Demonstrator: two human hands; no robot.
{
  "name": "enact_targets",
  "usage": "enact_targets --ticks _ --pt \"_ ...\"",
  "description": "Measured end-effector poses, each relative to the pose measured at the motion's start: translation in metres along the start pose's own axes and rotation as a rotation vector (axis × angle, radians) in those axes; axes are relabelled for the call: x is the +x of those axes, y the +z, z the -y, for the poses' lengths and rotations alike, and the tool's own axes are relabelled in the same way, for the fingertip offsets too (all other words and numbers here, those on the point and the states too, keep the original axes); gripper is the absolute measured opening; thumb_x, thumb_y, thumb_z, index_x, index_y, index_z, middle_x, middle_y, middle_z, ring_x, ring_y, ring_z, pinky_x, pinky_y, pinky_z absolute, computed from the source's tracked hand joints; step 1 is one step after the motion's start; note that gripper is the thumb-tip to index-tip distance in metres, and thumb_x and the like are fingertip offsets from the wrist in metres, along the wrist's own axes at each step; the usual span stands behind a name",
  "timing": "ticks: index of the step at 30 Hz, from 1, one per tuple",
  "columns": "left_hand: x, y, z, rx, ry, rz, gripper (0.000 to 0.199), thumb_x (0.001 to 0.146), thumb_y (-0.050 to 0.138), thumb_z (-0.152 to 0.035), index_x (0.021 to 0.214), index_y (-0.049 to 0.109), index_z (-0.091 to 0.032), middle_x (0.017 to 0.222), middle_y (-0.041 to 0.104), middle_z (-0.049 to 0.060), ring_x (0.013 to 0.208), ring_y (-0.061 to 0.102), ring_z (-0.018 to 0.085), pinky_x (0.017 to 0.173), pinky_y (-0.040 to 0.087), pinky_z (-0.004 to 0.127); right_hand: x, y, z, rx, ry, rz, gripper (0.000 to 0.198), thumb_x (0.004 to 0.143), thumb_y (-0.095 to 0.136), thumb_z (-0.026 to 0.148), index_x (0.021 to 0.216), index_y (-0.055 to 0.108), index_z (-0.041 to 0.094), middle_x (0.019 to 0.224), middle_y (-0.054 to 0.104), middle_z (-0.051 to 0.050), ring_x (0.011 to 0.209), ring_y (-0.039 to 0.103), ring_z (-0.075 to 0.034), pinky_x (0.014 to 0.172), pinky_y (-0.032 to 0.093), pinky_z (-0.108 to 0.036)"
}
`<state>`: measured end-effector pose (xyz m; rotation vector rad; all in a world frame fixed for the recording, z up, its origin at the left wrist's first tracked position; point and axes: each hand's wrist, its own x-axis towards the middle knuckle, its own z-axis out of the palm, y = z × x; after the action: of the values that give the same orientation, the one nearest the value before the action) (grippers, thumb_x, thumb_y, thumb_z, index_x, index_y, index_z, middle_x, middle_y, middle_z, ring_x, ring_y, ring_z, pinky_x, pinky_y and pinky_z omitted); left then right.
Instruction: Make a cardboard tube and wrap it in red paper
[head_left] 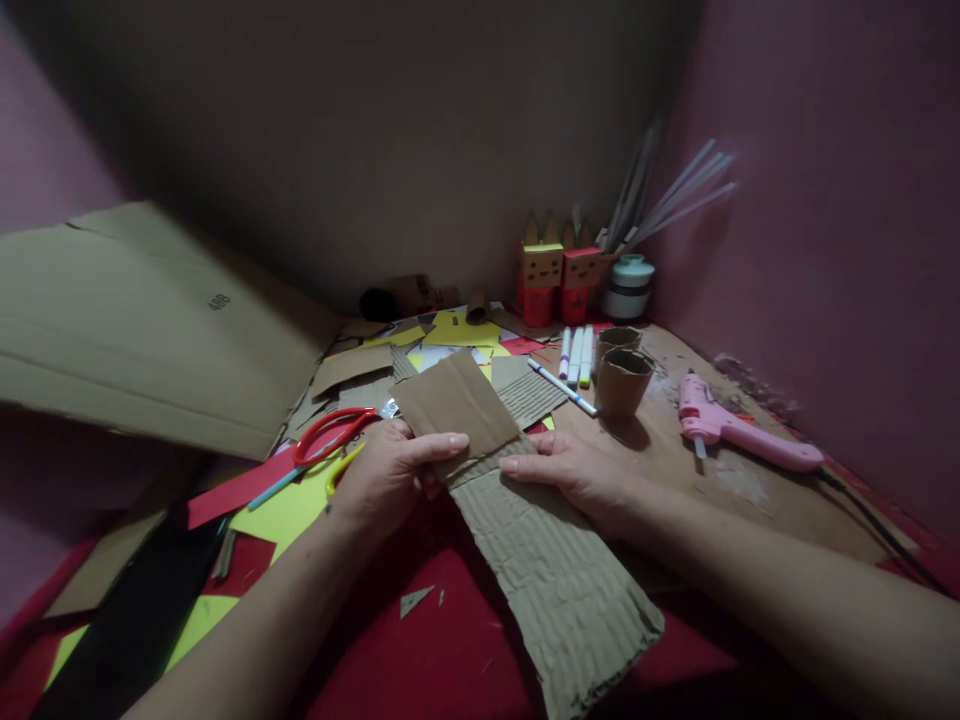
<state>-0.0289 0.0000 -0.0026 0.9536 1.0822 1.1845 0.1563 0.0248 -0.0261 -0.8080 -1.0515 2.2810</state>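
Bare hands at work: a person grips a long strip of brown corrugated cardboard, held up to the left of a pink plastic glue gun as I look on. The left hand is closed on the strip's far, smooth panel at its near edge, thumb on top; the right hand, the nearer of the two to the gun, clasps the ridged panel, its thumb just short of the seam. Most fingers are hidden underneath, and I cannot tell whether the panels are one folded piece or two. The long axis runs aslant, its far end pointing away from the gun and its near end coming down on the person's side of it, so most of the length lies nearer than both thumbs. Just left of the gun stand two brown cardboard cups; farther back and left are two red figures with brown cardboard faces.
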Motion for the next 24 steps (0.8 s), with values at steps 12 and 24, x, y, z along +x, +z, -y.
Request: enact_targets --ticks 12,24 --pt "-0.0077 0.004 -0.003 0.142 0.114 0.009 0.023 0.068 0.076 -0.022 0.089 0.073 -0.015 0.085 0.075 0.006 0.082 0.069 0.023 0.073 0.054 0.03 -0.0005 -0.0009 -0.0015 -0.136 -0.099 -0.005 0.032 0.075 0.069 0.041 0.093 0.068 0.015 0.075 0.067 -0.003 0.07 0.062 -0.016 0.071 0.046 -0.031" --pt "-0.007 0.0038 -0.0003 0.188 0.105 0.02 0.018 0.078 0.067 -0.029 0.088 0.072 -0.014 0.082 0.075 0.005 0.072 0.066 0.017 0.07 0.051 0.027 -0.0028 0.0011 -0.0016 -0.281 -0.116 -0.038 0.034 0.072 0.068 0.05 0.08 0.064 0.017 0.069 0.061 -0.002 0.065 0.057 -0.016 0.066 0.043 -0.031"
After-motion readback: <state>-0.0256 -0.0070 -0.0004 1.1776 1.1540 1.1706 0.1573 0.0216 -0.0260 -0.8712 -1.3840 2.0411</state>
